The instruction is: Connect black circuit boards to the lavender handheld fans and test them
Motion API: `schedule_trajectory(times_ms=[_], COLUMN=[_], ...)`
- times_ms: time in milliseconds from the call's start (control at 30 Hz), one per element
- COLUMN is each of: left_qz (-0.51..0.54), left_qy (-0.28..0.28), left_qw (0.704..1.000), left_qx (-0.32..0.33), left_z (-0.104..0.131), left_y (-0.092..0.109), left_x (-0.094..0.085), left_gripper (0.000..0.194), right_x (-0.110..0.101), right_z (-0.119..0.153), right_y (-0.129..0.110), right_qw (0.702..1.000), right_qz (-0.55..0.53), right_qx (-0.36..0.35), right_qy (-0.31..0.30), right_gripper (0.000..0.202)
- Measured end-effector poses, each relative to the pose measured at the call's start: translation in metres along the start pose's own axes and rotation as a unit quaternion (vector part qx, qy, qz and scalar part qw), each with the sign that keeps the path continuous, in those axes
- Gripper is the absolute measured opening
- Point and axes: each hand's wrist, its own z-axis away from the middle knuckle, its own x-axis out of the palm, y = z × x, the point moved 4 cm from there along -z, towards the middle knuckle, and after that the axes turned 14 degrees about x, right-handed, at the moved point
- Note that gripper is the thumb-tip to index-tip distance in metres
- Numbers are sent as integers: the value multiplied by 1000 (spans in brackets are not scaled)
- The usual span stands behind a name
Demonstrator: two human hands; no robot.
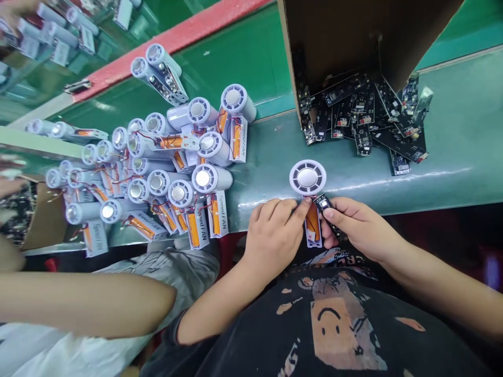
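A lavender handheld fan (308, 178) is at the table's front edge, its round grille up and its handle toward me. An orange battery (313, 222) shows in the open handle. My left hand (273, 230) is closed on the fan just below the grille, fingertips at the thin wires. Between thumb and fingers of my right hand (351, 225) is a black circuit board (330, 213), held slantwise beside the handle with its upper end close to the left fingertips. Whether the board touches the wires I cannot tell.
Several part-built fans (204, 178) crowd the table to the left. A cardboard box (293, 63) lies at the back right, black circuit boards (361, 112) spilling from it. A co-worker's arm (86, 303) reaches in from the left, near another box (45, 214).
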Motion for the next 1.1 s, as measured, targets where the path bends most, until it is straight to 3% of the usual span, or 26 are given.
schedule_trajectory(times_ms=[200,400,633,833,967,1100], left_qz=[-48,-61,123,100,17,-38], left_qy=[-49,-97,-151,-97,-127,-166], left_qw=[997,993,981,990,992,985], left_qx=[45,40,-16,-22,4,32], left_z=[-14,-17,-11,-18,-26,-32], left_y=[5,12,11,-4,2,12], left_x=[-4,-1,11,1,-1,-1], left_gripper=[26,30,47,35,34,35], right_x=[-3,-11,-22,-26,-28,-29], right_z=[1,6,13,14,9,7], right_y=[-1,-9,-18,-27,-30,-32], right_qw=[998,967,928,936,957,960], right_qz=[44,212,253,224,176,175], right_qx=[20,-3,-138,-137,-113,-119], right_qy=[27,143,238,235,200,183], right_gripper=[42,23,19,23,24,17])
